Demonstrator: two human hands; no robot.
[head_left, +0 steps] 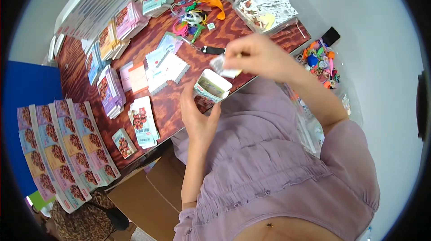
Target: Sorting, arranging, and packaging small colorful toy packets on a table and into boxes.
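My left hand (197,122) grips a small open carton (202,96) by its sides near the table's front edge. The carton's mouth faces up, and something flat and greenish shows inside. Just above and right of it, my right hand (258,54) pinches a small whitish packet (218,65) with a yellowish edge; its exact kind is unclear. Left of the carton lie zigzag-edged sachets (164,68), pale and overlapping. A black strap-like trinket with a metal clasp (213,50) rests beyond the carton.
Flattened printed cartons (144,122) and a closed small box (124,143) lie at left. Several carton stacks (130,19) line the back left. Tangled colourful trinkets (193,18) lie farther back. Trays of paper pieces (266,10) stand at the far right, bagged small toys (319,63) beside the table.
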